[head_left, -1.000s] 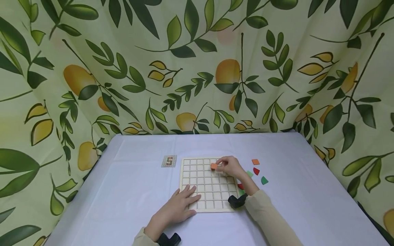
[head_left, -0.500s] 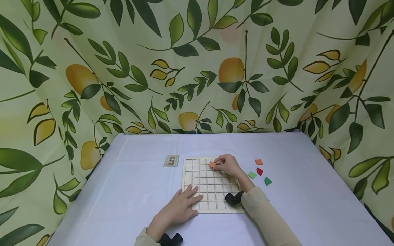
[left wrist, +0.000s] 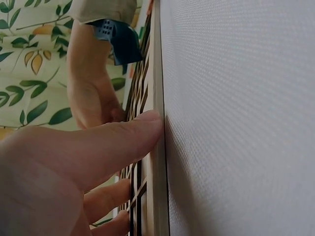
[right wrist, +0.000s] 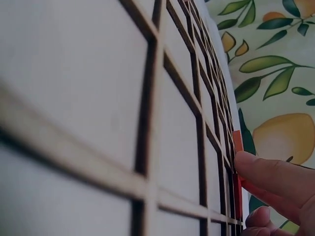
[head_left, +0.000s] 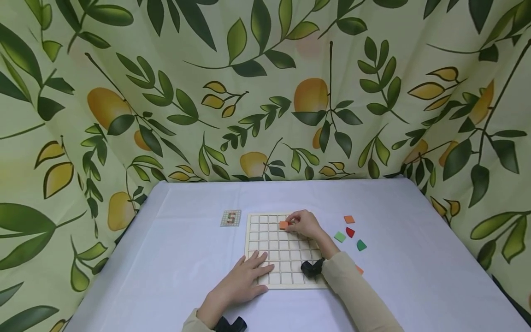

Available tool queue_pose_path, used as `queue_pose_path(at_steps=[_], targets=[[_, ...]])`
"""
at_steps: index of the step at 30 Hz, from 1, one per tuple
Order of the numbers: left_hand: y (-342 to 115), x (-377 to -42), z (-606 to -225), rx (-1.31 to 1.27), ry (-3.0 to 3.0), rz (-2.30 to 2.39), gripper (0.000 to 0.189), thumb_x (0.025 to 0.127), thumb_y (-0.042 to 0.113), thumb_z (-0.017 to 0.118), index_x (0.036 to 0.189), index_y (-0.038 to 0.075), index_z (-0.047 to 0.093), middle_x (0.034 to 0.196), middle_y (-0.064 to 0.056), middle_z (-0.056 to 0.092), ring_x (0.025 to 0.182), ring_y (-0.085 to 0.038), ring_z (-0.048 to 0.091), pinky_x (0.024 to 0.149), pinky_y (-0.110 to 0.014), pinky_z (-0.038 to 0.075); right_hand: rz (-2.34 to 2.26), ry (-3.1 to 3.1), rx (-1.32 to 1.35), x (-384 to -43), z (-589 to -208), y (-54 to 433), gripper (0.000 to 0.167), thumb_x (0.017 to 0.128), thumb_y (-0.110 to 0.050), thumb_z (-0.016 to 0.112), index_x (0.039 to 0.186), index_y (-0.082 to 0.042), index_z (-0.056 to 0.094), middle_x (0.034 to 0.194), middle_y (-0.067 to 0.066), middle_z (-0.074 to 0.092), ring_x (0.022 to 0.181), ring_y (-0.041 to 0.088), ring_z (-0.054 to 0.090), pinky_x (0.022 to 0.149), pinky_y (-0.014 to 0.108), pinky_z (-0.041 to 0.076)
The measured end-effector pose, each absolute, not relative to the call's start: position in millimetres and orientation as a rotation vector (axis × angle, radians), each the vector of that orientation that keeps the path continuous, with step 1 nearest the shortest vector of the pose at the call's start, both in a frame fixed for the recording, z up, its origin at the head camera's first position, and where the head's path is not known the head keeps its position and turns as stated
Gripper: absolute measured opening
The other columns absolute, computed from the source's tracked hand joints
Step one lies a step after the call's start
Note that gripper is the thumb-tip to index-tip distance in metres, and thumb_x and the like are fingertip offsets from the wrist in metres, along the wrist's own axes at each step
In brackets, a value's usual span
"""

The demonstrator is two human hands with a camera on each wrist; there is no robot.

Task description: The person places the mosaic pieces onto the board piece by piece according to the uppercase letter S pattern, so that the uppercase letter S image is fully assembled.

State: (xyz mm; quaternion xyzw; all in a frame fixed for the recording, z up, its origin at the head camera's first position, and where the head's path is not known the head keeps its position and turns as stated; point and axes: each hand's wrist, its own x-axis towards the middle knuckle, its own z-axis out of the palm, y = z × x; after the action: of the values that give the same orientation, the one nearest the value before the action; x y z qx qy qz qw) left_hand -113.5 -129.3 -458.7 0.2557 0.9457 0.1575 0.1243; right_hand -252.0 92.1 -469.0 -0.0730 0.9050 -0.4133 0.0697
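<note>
Your right hand [head_left: 306, 224] is at 12 o'clock on the wooden grid board [head_left: 290, 287], its fingers pinching an orange tile [head_left: 284, 225] over the upper rows of cells. A red piece [head_left: 290, 223] shows just beside that tile, partly hidden by your fingers; you cannot tell from here whether they hold it too. Your left hand [head_left: 244, 276] lies open at 8 o'clock, fingers spread over the board, and the left wrist view shows your thumb resting on the near edge.

At 10 o'clock, just off the board, you have a small pattern card [head_left: 230, 218] on the desk [head_left: 124, 276], which is covered in white cloth. Past the board's right side lie your loose pieces: a second orange tile [head_left: 349, 219] at 2 o'clock, a red wedge [head_left: 350, 232] and a light green tile [head_left: 340, 236] between 2 and 3, a dark green wedge [head_left: 362, 245] at 3, and another orange piece [head_left: 359, 269] nearer 4, partly hidden by your right sleeve [head_left: 358, 290].
</note>
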Motion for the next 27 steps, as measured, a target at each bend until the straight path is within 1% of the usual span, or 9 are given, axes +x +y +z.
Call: queue_pose_path(at_steps=[5, 16, 21, 27], targets=[[-130.1, -111.0, -458.3, 0.747, 2.773, 0.431, 0.053, 0.090, 0.042, 0.061, 0.140, 0.028, 0.051, 0.157, -0.004, 0.037, 0.147, -0.033, 0.032, 0.115, -0.060, 0.031, -1.214, 2.709, -0.210, -251.7, -469.2, 88.6, 0.019, 0.076, -0.013, 0.080, 0.094, -0.008, 0.076, 0.061, -0.003, 0.044, 0.061, 0.012, 0.038, 0.056, 0.022, 0.030], [-128.5, -113.9, -459.6, 0.748, 2.778, 0.394, 0.052, 0.092, 0.042, 0.058, 0.141, 0.029, 0.050, 0.158, -0.002, 0.036, 0.149, -0.030, 0.029, 0.117, -0.057, 0.029, -1.157, 2.749, -0.203, -253.4, -466.9, 88.5, 0.023, 0.076, -0.018, 0.081, 0.097, -0.010, 0.076, 0.058, -0.004, 0.042, 0.056, 0.011, 0.035, 0.053, 0.022, 0.028], [-128.1, -115.6, -459.6, 0.741, 2.777, 0.408, 0.052, 0.091, 0.041, 0.059, 0.140, 0.028, 0.051, 0.157, -0.003, 0.036, 0.148, -0.031, 0.030, 0.117, -0.058, 0.029, -1.197, 2.737, -0.208, -254.2, -466.5, 89.2, 0.024, 0.076, -0.017, 0.080, 0.098, -0.008, 0.076, 0.057, -0.004, 0.042, 0.055, 0.011, 0.034, 0.052, 0.022, 0.028], [-127.3, -113.5, -459.2, 0.700, 2.752, 0.458, 0.053, 0.090, 0.042, 0.060, 0.140, 0.029, 0.051, 0.158, -0.003, 0.036, 0.149, -0.031, 0.029, 0.117, -0.059, 0.027, -1.312, 2.683, -0.195, -250.1, -467.7, 91.2, 0.022, 0.080, -0.012, 0.076, 0.100, -0.003, 0.074, 0.061, -0.003, 0.047, 0.057, 0.012, 0.037, 0.053, 0.022, 0.032]])
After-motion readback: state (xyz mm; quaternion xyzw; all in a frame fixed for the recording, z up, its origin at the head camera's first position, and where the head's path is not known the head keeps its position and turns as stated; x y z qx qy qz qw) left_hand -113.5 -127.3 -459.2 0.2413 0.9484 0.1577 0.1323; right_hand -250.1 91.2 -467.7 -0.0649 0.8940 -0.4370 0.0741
